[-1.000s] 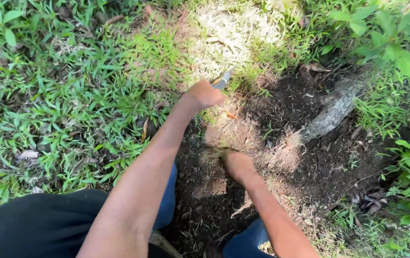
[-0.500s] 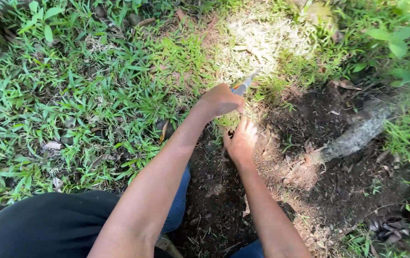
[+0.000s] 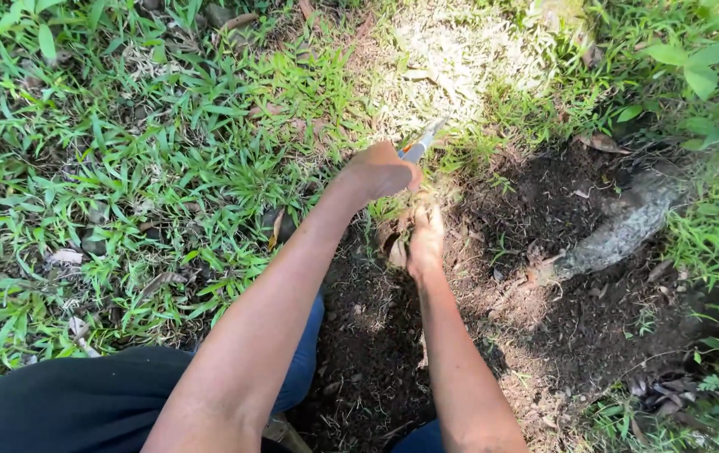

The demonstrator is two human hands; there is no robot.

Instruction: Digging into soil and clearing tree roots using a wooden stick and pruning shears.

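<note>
Hand tool (image 3: 420, 144): one, slim, grey metal shaft with a small orange mark, its tip poking out past the knuckles toward sunlit grass; handle hidden inside the fist. Left hand (image 3: 378, 174): fist closed round the tool's handle, forearm bare. Right hand (image 3: 425, 241): just below and beside the grip, fingers pressed down among dry brown leaves (image 3: 394, 243) at the turf edge; cannot tell whether it pinches anything. Soil (image 3: 544, 335): dark, crumbly, bare patch to the right of both hands. Root (image 3: 619, 231): one, grey, rough-barked, well right of the grip. Grass (image 3: 124, 151): broad-bladed, green, left of the grip. Hands counted: two. Against half a second earlier: both hands sit almost as before, the right slightly lower
</note>
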